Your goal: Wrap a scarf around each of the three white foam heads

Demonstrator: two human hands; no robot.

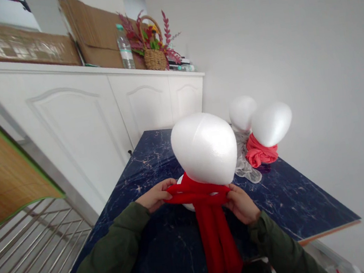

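A white mannequin head (205, 146) stands on the dark blue marbled table. Around its neck runs a red scarf (211, 223), its two long ends hanging down over the table's front edge. My left hand (158, 195) pinches the scarf at the left of the neck, thumb and fingers closed on the cloth. On the right side, my right hand (242, 202) is likewise closed on the scarf. The cloth is stretched sideways between both hands, just below the head. Part of the white base shows behind the scarf.
Two more white mannequin heads stand at the back right, one with a coral scarf (261, 150), the other with a grey scarf (246, 163). A metal rack (31, 248) is at left. White cabinets (78, 124) behind carry cardboard boxes, a bottle (125, 47) and a flower basket (155, 59).
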